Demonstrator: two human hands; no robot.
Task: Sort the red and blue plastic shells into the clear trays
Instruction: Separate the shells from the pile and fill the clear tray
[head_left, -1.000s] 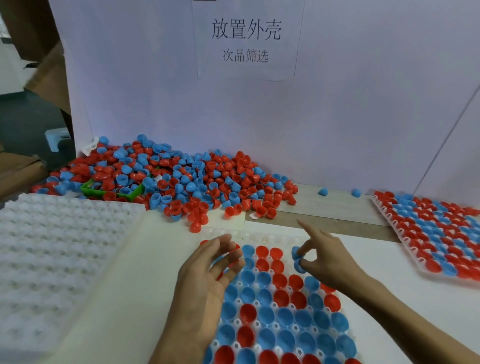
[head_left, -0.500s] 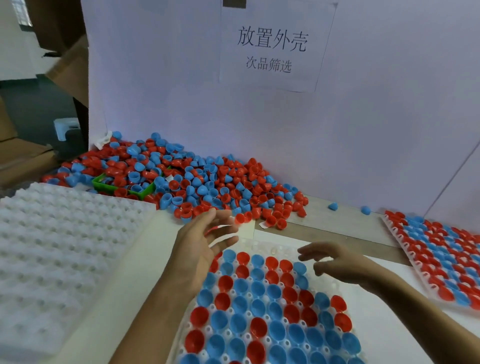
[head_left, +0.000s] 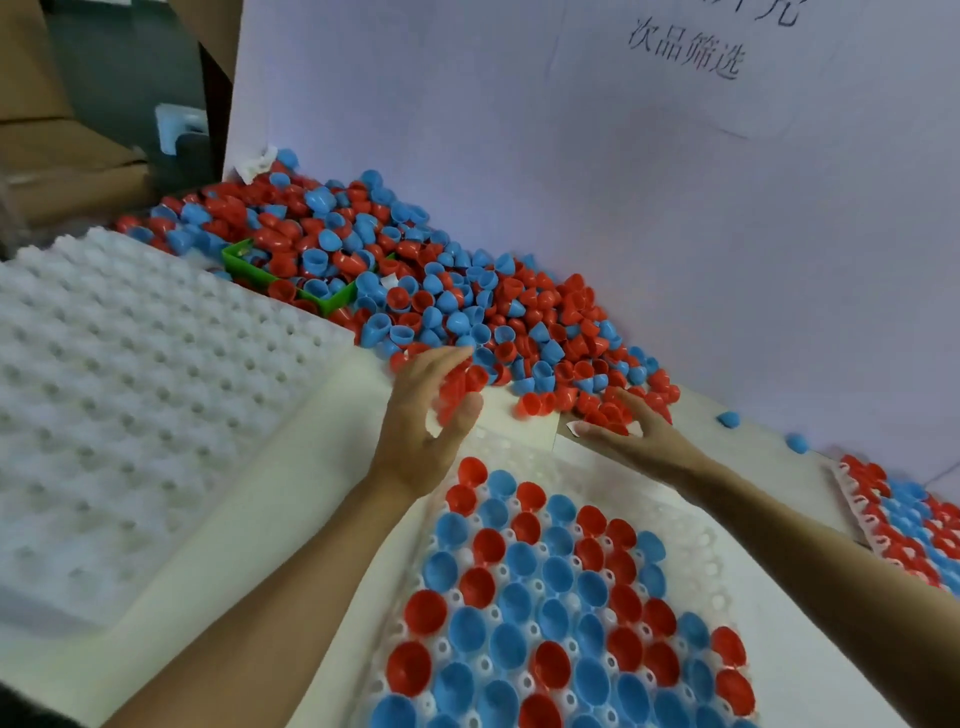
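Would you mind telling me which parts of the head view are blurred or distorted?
Head view: the left hand is motion-smeared at the fingers; the right hand is softer-edged too; the shell pile stays fairly sharp; wide-angle distortion tilts the white backboard.

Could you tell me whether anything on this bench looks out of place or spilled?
Two blue shells lie alone by the white backboard, apart from the main pile. A green bin sits half buried under that pile. Otherwise nothing stands out.
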